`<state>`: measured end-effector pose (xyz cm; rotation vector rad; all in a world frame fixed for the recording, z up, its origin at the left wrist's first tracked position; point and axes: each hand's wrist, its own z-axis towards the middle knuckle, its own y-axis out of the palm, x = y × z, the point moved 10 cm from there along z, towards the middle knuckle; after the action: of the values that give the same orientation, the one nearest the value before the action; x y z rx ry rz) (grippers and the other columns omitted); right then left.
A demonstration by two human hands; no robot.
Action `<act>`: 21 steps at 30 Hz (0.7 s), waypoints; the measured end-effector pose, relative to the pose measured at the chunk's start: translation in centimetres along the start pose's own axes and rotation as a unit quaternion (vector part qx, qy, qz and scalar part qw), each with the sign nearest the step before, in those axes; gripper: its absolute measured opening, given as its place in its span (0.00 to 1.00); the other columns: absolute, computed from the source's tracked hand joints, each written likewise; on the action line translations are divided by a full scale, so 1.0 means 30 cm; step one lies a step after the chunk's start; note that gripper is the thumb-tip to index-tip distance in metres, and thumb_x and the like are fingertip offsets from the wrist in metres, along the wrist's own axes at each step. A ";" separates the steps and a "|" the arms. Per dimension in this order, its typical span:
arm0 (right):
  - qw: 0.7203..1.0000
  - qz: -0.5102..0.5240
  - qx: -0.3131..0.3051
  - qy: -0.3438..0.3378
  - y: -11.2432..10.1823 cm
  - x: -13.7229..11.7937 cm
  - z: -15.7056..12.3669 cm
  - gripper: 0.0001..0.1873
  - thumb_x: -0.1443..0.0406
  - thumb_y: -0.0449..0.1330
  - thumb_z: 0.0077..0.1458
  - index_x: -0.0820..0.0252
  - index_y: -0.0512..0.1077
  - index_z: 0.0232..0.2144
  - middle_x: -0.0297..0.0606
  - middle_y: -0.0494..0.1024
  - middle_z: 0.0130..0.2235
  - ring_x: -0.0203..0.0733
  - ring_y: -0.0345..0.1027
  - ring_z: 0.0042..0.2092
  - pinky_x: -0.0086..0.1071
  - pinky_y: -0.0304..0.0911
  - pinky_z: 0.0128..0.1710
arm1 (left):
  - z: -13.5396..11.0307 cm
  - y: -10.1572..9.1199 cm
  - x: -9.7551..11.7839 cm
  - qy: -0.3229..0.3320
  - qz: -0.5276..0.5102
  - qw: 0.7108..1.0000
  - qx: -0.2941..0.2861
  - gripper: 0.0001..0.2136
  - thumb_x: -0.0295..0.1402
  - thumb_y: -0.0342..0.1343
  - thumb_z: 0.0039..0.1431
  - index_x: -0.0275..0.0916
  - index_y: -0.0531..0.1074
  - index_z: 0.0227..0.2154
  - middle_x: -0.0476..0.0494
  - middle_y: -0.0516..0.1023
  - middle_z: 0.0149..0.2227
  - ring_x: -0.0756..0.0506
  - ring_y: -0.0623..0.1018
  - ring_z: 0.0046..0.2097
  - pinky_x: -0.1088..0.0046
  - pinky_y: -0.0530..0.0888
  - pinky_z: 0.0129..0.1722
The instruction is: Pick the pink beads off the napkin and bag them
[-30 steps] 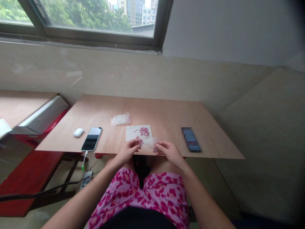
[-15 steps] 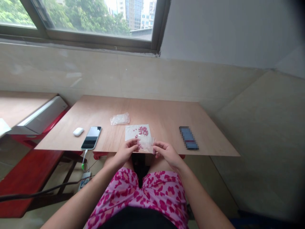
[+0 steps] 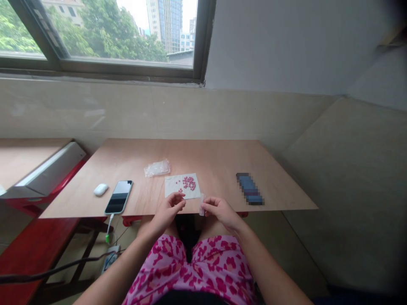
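Observation:
My right hand (image 3: 220, 211) pinches a small clear plastic bag (image 3: 202, 206) at the table's front edge. The bag is seen nearly edge-on, so its contents are hard to make out. To its left, my left hand (image 3: 171, 208) is apart from the bag, fingers loosely curved, with a gap between thumb and fingertips. Just beyond the hands lies a white sheet (image 3: 172, 186) with small pink-red beads (image 3: 190, 183) on it. Most of the beads are gathered at its right side, with several loose ones further left.
A stack of clear plastic bags (image 3: 157, 168) lies behind the sheet. Left on the table (image 3: 216, 156) are a phone (image 3: 119, 197) on a charging cable (image 3: 110, 224) and a white earbud case (image 3: 101, 189). A dark, pixelated phone-shaped object (image 3: 250, 189) lies at right.
My left hand has come off the plastic bag. The bag, earlier spread flat between both hands, is now turned edge-on in my right hand. The view has tilted up slightly.

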<state>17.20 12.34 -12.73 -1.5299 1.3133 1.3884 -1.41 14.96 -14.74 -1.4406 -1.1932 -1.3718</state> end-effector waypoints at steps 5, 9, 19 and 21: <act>0.998 -0.043 -0.039 0.007 0.061 0.052 -0.005 0.21 0.49 0.71 0.53 0.60 0.76 0.28 0.38 0.81 0.30 0.41 0.73 0.32 0.32 0.65 0.35 | -0.069 0.177 0.005 -0.056 -0.012 0.985 -0.162 0.19 0.51 0.62 0.62 0.37 0.73 0.37 0.44 0.78 0.33 0.46 0.78 0.36 0.69 0.73 0.39; 0.993 -0.080 -0.090 0.003 0.123 0.071 -0.024 0.19 0.50 0.68 0.57 0.61 0.78 0.29 0.39 0.82 0.31 0.42 0.75 0.34 0.32 0.66 0.36 | -0.124 0.222 0.024 -0.082 0.019 0.979 -0.185 0.20 0.53 0.56 0.65 0.38 0.71 0.34 0.45 0.78 0.33 0.46 0.77 0.37 0.70 0.72 0.40; 0.990 -0.084 -0.107 0.022 0.128 0.052 -0.029 0.22 0.47 0.65 0.60 0.61 0.78 0.32 0.41 0.83 0.33 0.38 0.75 0.29 0.26 0.61 0.24 | -0.130 0.204 0.067 -0.075 0.069 0.981 -0.165 0.17 0.48 0.52 0.67 0.39 0.70 0.32 0.48 0.74 0.31 0.46 0.73 0.35 0.71 0.69 0.38; 0.989 -0.094 -0.108 0.019 0.131 0.053 -0.031 0.22 0.47 0.64 0.61 0.61 0.78 0.32 0.42 0.83 0.34 0.38 0.75 0.30 0.26 0.62 0.25 | -0.128 0.202 0.075 -0.059 0.101 0.980 -0.163 0.17 0.47 0.51 0.68 0.39 0.70 0.30 0.48 0.73 0.30 0.46 0.72 0.34 0.71 0.68 0.37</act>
<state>13.60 10.09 -13.53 -1.7832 1.0363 1.4218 3.48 10.04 -11.81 -1.8414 -0.8904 -1.3988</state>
